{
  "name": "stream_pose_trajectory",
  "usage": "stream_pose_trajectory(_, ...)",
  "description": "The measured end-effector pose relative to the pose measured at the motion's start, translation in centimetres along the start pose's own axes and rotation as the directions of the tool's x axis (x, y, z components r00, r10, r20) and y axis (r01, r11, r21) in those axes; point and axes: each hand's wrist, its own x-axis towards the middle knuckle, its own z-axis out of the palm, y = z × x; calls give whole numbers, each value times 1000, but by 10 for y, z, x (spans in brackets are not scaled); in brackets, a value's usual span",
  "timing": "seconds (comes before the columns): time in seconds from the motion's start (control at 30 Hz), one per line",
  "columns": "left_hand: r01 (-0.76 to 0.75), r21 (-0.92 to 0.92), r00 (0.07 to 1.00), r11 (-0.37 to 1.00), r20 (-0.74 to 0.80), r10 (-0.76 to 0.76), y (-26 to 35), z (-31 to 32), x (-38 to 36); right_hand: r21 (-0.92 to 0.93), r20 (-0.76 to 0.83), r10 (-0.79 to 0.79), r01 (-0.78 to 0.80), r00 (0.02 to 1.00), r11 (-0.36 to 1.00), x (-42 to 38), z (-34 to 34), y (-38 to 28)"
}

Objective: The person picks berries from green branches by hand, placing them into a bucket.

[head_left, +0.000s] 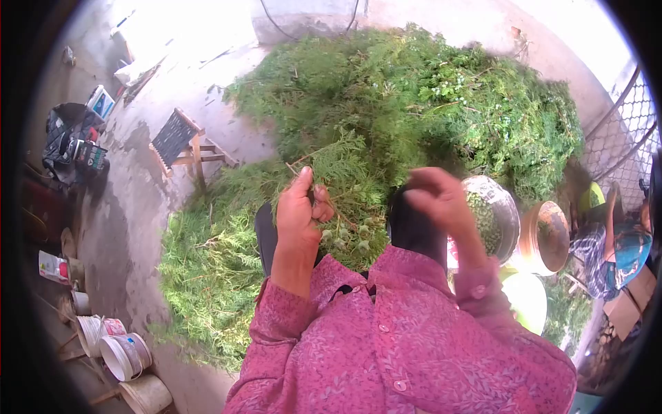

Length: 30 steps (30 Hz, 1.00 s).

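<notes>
While a large heap of green cuttings [414, 103] fills the upper middle of the frame and spreads down the left side over the concrete floor [131, 200], only a modest share looks picked over, judging by the metal bowl [493, 214] at right of centre, which holds a layer of small green bits. Most of the greenery seems left to go through.

The left hand [298, 214], raised at centre frame with the forearm upright in its pink sleeve [289, 324], is closed round a leafy sprig [338, 172], thumb and fingers pinching its stem. The right hand [438, 200] is lifted just right of centre, blurred, fingers curled and loosely parted; whether it grips anything I cannot tell. A second bowl [548, 238] sits beside the first, and a small wooden stool [183, 141] stands upper left.
</notes>
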Motion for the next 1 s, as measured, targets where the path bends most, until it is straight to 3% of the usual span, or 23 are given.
stream_pose_trajectory(0.07,-3,-21,1000,1000,9,3,-1,-6,-3,17,163,-140,139,977,990,0,42,-19)
stream_pose_trajectory(0.17,-11,-26,1000,1000,-5,10,-1,-17,-12,-20,231,-259,271,938,962,4,71,-25)
stream_pose_trajectory(0.33,1,22,1000,1000,-14,-1,-2,-26,-16,50,267,-284,281,921,958,1,83,-14)
stream_pose_trajectory(0.43,-2,29,999,1000,-49,4,-2,-24,-16,-64,273,-279,307,921,950,-4,79,-16)
stream_pose_trajectory(0.5,-105,24,991,994,-86,107,4,-28,-13,-178,407,-129,217,904,960,-7,71,-15)
stream_pose_trajectory(0.53,-171,37,977,984,-122,175,19,-27,-16,-174,398,-129,213,908,961,-7,65,-12)
stream_pose_trajectory(0.57,-170,45,978,984,-119,174,30,-34,-14,-67,424,79,-56,902,996,-7,55,-6)
stream_pose_trajectory(0.6,-256,20,959,967,-121,256,42,-40,-13,31,476,267,-320,838,947,-5,48,-2)
stream_pose_trajectory(0.63,-341,-3,933,940,-127,338,49,-42,-13,38,478,261,-316,839,948,-5,43,1)
stream_pose_trajectory(0.67,-356,43,918,933,-168,358,50,-41,-15,349,502,231,-439,834,828,-6,40,5)
stream_pose_trajectory(0.7,-357,55,917,933,-169,361,48,-37,-17,612,516,197,-519,834,597,-8,40,8)
stream_pose_trajectory(0.87,-348,70,914,935,-197,355,29,-25,-21,635,499,173,-494,849,594,-9,61,7)
stream_pose_trajectory(0.97,-364,74,909,928,-190,372,28,-26,-21,617,516,104,-453,851,644,-7,70,3)
stream_pose_trajectory(1.0,-368,77,910,927,-174,375,29,-27,-21,549,492,101,-398,865,734,-6,72,-3)
